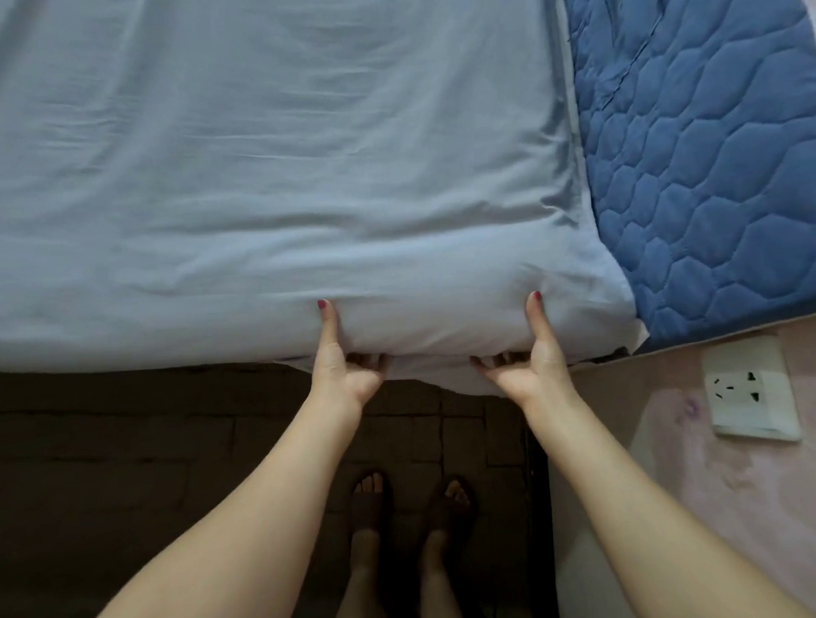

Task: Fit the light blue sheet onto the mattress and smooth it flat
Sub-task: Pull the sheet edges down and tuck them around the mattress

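Observation:
The light blue sheet (248, 175) covers the mattress across most of the view, with soft wrinkles running over it. At the near edge, by the right corner, my left hand (340, 364) grips the sheet's hem, thumb on top and fingers curled underneath. My right hand (531, 354) grips the same edge a little further right, thumb up on the sheet and fingers tucked under the fold. The corner (609, 307) bulges loosely beside the right hand.
A darker blue quilted pad (719, 150) lies along the right of the sheet. A pink wall with a white socket (750, 390) is at the right. Dark floor and my sandalled feet (407, 502) are below the bed's edge.

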